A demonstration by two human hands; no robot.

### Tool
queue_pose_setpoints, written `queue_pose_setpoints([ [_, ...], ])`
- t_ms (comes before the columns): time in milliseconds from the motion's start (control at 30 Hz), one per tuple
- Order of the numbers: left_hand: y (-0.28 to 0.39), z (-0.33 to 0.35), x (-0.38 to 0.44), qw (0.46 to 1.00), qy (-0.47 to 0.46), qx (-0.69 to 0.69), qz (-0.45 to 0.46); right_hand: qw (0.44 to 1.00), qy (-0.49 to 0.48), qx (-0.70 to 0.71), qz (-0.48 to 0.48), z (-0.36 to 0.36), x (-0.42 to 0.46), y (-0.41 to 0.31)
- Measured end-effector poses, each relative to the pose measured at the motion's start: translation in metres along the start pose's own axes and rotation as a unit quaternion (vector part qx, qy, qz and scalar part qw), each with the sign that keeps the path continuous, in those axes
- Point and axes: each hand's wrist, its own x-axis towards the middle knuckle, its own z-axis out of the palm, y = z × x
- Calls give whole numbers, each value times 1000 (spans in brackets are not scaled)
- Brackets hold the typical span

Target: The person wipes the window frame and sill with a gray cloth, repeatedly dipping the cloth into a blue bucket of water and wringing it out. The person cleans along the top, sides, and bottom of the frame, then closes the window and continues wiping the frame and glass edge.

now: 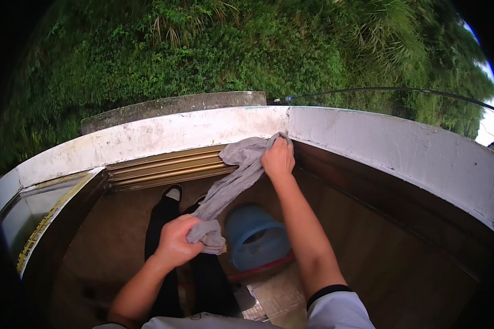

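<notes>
A grey cloth [236, 187] stretches diagonally between my two hands. My left hand [179, 240] grips its near end, bunched up in front of my legs. At the far end, my right hand [279, 158] is closed around the cloth beside the inner corner of a white parapet wall [197, 129]. Part of the cloth droops to the left of my right hand, over a gold-coloured ribbed metal strip [164, 167] below the wall. Under the cloth and between my forearms, a blue plastic bucket [257, 242] stands on the brown floor [107, 230]; its contents are too dark to make out.
The white wall bends at the corner and continues right [387, 152]. An open-topped pale compartment [41, 209] with a yellow-marked edge is at left. A red pole [263, 267] lies by the bucket. Beyond the wall are a concrete ledge [181, 106], a black cable [378, 89] and dense plants [230, 49].
</notes>
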Motion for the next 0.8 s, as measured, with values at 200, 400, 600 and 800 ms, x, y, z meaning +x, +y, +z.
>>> queue_pose_setpoints([
  [200, -8, -11, -16, 1000, -2, 0, -24, 990, -66, -83, -93, -7, 22, 10],
  [400, -16, -43, -28, 992, 41, -109, -52, 968, -131, -157, -145, -28, 32, -4],
  [600, -23, -49, -56, 989, 59, -117, -72, 964, -7, -92, -251, 5, 14, -2],
  [800, -56, -85, -109, 950, 152, -199, -189, 950, 101, 20, -295, 29, -29, -81],
])
